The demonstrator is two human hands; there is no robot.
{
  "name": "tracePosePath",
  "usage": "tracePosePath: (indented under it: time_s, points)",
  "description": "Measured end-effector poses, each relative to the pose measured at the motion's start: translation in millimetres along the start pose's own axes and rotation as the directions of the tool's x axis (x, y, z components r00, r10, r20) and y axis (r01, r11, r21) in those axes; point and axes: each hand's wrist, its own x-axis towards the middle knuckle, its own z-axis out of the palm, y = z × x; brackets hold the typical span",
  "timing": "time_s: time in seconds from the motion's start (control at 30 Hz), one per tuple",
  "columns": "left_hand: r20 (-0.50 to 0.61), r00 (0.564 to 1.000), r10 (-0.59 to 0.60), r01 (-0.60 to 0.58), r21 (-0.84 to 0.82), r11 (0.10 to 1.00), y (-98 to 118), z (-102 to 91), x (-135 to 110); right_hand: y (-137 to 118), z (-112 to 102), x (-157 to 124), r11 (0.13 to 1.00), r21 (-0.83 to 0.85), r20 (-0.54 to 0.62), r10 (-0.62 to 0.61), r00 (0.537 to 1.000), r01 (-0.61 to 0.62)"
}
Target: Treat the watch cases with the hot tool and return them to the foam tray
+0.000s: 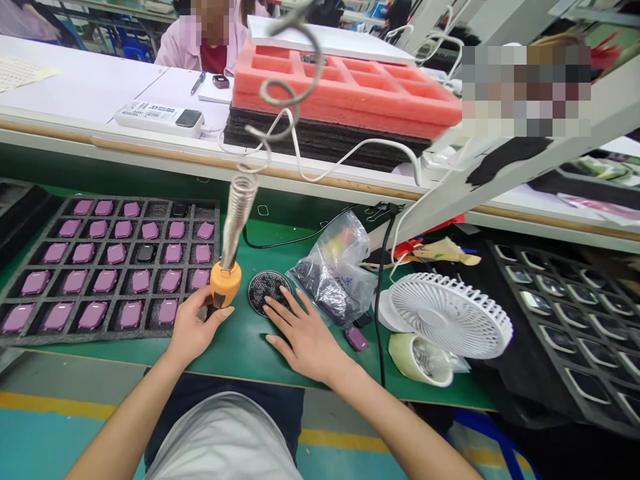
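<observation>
My left hand [194, 327] is closed around the orange base of a soldering-iron stand [225, 283], whose metal coil holder [239, 217] rises upright from it. My right hand [300, 331] lies flat on the green mat [240, 347], fingers spread, its fingertips touching a round black mesh disc [267, 288]. A small purple part [357, 338] lies just right of that hand. To the left sits a black foam tray [113, 267] with several purple parts in its cells.
A clear plastic bag [336, 270] lies beyond the disc. A white desk fan [447, 315] lies tilted at right, beside a dark tray [565, 313] of glass-faced parts. White cables hang from the raised shelf, which carries stacked pink foam trays [345, 90]. A person sits behind it.
</observation>
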Motion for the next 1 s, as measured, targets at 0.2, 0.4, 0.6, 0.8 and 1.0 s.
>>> tracePosePath:
  time_s: [0.2,0.4,0.6,0.8,1.0]
  points:
    - [0.013,1.0,0.028,-0.028,0.002,1.0,2,2.4,1,2,3,17,1.0,-0.003,-0.021,-0.024,0.999,0.024]
    - [0.003,0.998,0.063,-0.063,0.024,0.998,3,3.8,1,4,4,31,0.998,-0.018,-0.025,-0.065,0.998,0.065]
    - [0.001,0.997,0.073,-0.073,0.032,0.997,6,4.0,0,1,4,32,0.996,-0.027,-0.002,-0.089,0.996,0.089]
    - [0.011,0.997,0.071,-0.071,0.039,0.997,7,4.3,1,7,3,23,0.995,-0.04,0.02,-0.093,0.995,0.094]
    - [-0.001,0.998,0.062,-0.062,0.025,0.998,7,5.8,0,9,-1,14,0.992,-0.047,0.041,-0.117,0.992,0.119]
